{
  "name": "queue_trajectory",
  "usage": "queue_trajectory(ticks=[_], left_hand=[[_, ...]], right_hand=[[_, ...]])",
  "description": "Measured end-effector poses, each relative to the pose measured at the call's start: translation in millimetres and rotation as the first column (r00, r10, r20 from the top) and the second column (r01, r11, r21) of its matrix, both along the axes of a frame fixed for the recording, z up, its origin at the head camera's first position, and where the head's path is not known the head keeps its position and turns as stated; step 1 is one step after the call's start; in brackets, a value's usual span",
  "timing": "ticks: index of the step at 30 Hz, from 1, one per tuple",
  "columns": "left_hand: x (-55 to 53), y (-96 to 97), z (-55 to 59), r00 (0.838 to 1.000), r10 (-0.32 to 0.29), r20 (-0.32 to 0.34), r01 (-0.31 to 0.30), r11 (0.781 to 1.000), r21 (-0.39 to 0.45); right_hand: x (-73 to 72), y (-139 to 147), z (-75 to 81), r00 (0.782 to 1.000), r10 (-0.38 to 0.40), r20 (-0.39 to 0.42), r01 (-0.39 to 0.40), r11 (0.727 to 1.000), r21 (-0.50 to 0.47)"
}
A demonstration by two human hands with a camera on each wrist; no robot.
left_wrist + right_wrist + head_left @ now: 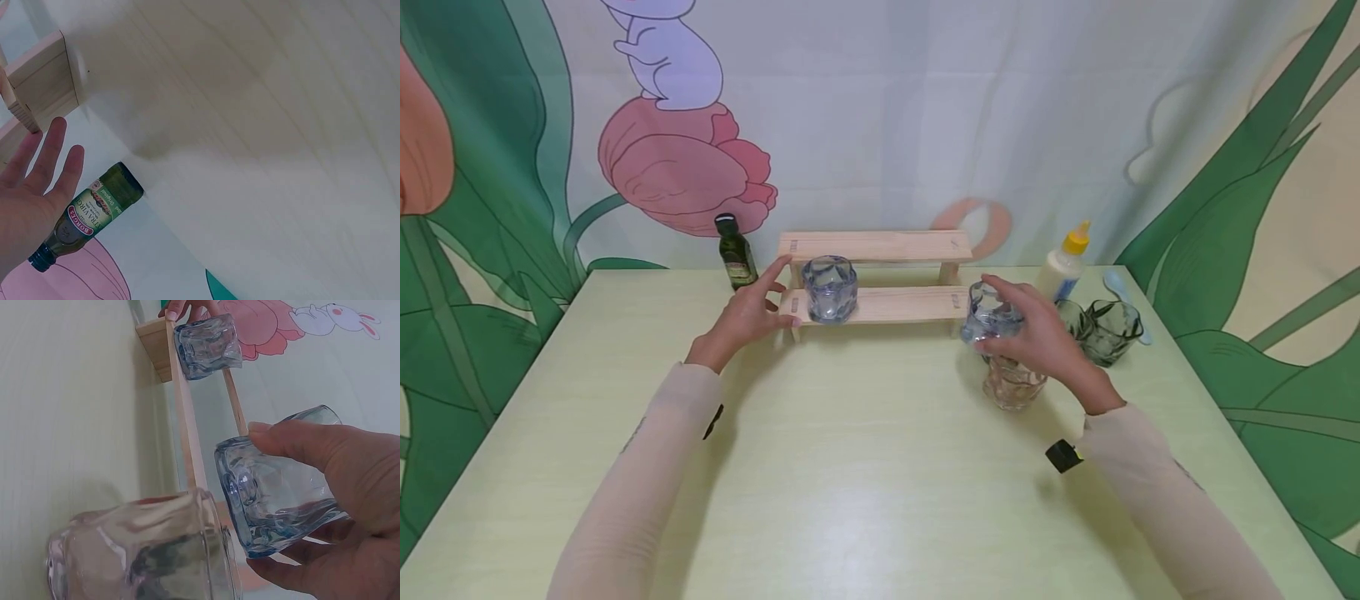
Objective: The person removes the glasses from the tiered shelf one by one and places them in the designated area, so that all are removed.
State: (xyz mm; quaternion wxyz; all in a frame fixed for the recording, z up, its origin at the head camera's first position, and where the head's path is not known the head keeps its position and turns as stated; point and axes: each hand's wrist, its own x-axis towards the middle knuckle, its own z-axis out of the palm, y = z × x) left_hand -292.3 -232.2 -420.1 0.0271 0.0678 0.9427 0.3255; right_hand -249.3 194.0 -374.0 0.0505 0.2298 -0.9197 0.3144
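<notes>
A two-step wooden shelf [887, 307] stands at the back of the table, with a clear bluish glass [830, 290] on the left part of its lower step. My left hand [741, 321] is at the shelf's left end, fingers fairly straight, index finger and thumb at the edges of the two steps. My right hand [1037, 333] grips a second bluish glass [275, 487] by its sides, off the shelf's right end. Close below that glass, a pinkish clear glass [1013, 385] stands on the table. In the right wrist view, the pinkish glass [144, 550] looms in front.
A green olive oil bottle [736, 252] stands left of the shelf. At the right are a white bottle with a yellow cap [1062, 265], two dark greenish glasses [1111, 332] and a pale blue spoon [1117, 285]. A printed curtain [880, 125] hangs behind the table.
</notes>
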Motion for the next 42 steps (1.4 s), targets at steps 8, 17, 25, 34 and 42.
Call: queue_trajectory(ticks=[8,17,25,34,42], left_hand=[[0.4,-1.2,0.9,1.000,-0.002,0.001,0.002,1.000,0.000],[0.3,-0.6,-0.1,1.000,0.002,0.011,-0.002,1.000,0.002],[0.2,-0.6,0.3,1.000,0.002,0.013,-0.003,1.000,0.002],[0.2,-0.6,0.5,1.000,0.001,0.018,-0.001,1.000,0.004],[1.4,0.2,1.3,1.000,0.004,0.016,-0.004,1.000,0.002]], right_hand=[[5.6,15.0,-0.3,0.999,-0.037,-0.003,0.037,0.999,0.014],[16.5,33.8,-1.2,0.996,-0.048,-0.070,0.047,0.999,-0.010],[28.5,53.0,1.9,0.996,-0.083,-0.022,0.083,0.997,-0.004],[39.8,72.1,2.6,0.992,-0.110,-0.058,0.111,0.994,0.011],[48.4,85.4,1.6,0.989,-0.141,-0.046,0.142,0.990,0.026]])
